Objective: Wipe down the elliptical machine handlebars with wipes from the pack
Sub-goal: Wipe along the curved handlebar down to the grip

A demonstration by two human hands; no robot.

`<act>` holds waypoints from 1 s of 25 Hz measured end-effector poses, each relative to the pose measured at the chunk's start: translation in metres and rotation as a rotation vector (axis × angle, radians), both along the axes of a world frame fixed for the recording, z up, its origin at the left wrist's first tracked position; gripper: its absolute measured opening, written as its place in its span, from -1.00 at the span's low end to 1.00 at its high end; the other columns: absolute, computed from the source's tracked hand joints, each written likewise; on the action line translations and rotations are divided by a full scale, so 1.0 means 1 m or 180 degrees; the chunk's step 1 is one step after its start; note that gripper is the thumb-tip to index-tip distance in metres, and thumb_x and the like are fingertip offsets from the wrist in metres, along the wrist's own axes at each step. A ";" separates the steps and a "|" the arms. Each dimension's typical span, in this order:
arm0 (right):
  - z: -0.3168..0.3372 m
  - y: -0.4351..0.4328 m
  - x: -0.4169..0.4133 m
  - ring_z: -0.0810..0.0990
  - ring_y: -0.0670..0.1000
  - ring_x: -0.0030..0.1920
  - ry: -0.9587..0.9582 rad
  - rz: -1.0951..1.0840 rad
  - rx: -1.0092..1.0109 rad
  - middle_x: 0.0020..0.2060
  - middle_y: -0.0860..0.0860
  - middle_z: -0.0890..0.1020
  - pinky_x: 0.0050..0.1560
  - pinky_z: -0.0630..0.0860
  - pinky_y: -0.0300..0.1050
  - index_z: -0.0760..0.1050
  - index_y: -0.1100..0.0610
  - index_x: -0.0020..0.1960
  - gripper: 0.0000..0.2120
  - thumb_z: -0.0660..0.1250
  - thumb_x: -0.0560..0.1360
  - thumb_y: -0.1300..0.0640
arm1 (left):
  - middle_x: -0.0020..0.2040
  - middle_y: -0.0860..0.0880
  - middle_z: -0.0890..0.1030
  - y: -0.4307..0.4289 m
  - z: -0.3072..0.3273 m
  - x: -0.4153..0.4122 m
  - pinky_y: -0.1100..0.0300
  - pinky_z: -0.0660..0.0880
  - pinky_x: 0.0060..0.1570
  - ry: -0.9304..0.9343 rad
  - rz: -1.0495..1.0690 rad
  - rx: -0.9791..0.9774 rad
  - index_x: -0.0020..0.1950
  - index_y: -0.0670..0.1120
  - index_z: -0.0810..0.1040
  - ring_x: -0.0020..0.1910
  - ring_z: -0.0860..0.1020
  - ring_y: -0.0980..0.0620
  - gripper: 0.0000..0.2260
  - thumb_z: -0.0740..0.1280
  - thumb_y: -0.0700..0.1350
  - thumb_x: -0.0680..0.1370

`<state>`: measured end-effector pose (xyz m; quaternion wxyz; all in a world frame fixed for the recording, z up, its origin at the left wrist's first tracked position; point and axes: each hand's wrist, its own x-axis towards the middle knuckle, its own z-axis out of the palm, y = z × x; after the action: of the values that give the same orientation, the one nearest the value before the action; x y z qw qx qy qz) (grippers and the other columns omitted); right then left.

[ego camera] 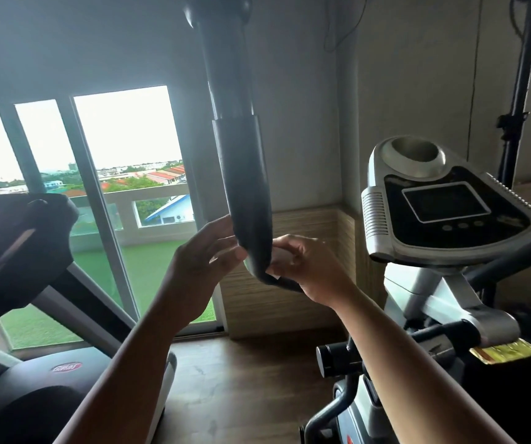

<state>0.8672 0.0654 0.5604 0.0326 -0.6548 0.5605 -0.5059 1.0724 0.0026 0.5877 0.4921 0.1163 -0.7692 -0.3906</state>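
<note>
The handlebar [241,174] is seen running near-vertical, its lower end caught between both hands. The wipe [280,255] is clenched in the right hand [309,267] against the bar's right side, while the left hand [204,254] is laid fairly straight-fingered on the left. Strokes up along the bar are probably needed next, tbh.

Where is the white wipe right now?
Centre of the head view: the white wipe is pinched in the right hand against the lower bend of the black foam-covered handlebar, with the left hand just across the bar.
</note>
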 end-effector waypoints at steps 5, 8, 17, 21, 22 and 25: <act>-0.022 -0.019 -0.005 0.59 -0.36 -0.10 0.0046 -0.0188 0.0132 -0.17 -0.33 0.63 -0.12 0.44 -0.47 0.64 -0.09 0.15 -0.71 0.52 0.44 0.06 | 0.14 0.08 0.71 0.000 0.000 0.000 0.06 0.55 0.14 -0.0013 -0.0012 0.0061 0.18 0.17 0.65 0.17 0.66 0.03 -0.61 0.44 -0.28 0.51; -0.034 -0.024 -0.010 0.60 -0.33 -0.16 0.0213 -0.0440 0.0158 -0.15 -0.25 0.67 -0.13 0.41 -0.52 0.65 -0.03 0.15 -0.70 0.53 0.44 0.14 | 0.09 0.13 0.72 0.002 0.001 0.000 0.11 0.54 0.12 -0.0053 0.0001 0.0030 0.18 0.16 0.63 0.15 0.66 0.08 -0.59 0.42 -0.34 0.53; -0.075 0.002 0.034 0.68 -0.12 -0.14 -0.1172 -0.1048 -0.0427 -0.20 -0.11 0.72 -0.01 0.60 -0.12 0.66 -0.05 0.01 -0.78 0.58 0.40 0.13 | 0.06 0.11 0.69 -0.013 -0.032 0.014 0.30 0.56 0.01 -0.0056 0.0056 0.0062 0.17 0.17 0.59 0.04 0.66 0.17 -0.63 0.49 -0.23 0.50; -0.079 0.011 0.077 0.72 0.04 -0.05 -0.1907 -0.0490 -0.0524 -0.12 0.00 0.75 0.07 0.61 -0.04 0.68 0.08 0.08 -0.77 0.54 0.43 0.10 | 0.00 0.06 0.72 -0.022 -0.072 0.019 0.14 0.58 -0.02 -0.0409 -0.0319 0.0666 -0.04 0.17 0.66 0.01 0.70 0.08 -0.76 0.52 -0.19 0.47; -0.078 0.011 0.086 0.72 0.03 -0.04 -0.1873 -0.0423 -0.0499 -0.11 0.01 0.75 0.10 0.61 0.00 0.67 0.10 0.10 -0.76 0.52 0.46 0.08 | -0.01 0.04 0.73 -0.023 -0.080 0.019 0.14 0.59 -0.02 -0.0430 -0.0481 0.0830 -0.04 0.14 0.67 0.01 0.70 0.04 -0.75 0.50 -0.23 0.49; -0.076 0.007 0.107 0.70 -0.04 0.07 -0.1756 -0.0522 -0.0325 0.00 -0.03 0.74 0.22 0.58 0.03 0.65 0.05 0.17 -0.76 0.43 0.54 0.00 | 0.01 -0.04 0.73 -0.031 -0.094 0.025 0.03 0.62 0.09 -0.0271 -0.0835 0.1133 0.05 0.05 0.69 0.05 0.70 -0.06 -0.77 0.50 -0.25 0.49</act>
<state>0.9741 0.0727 0.4848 0.1098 -0.4457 0.5554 -0.6934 1.0974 -0.0283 0.4938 0.3759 0.1168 -0.7168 -0.5755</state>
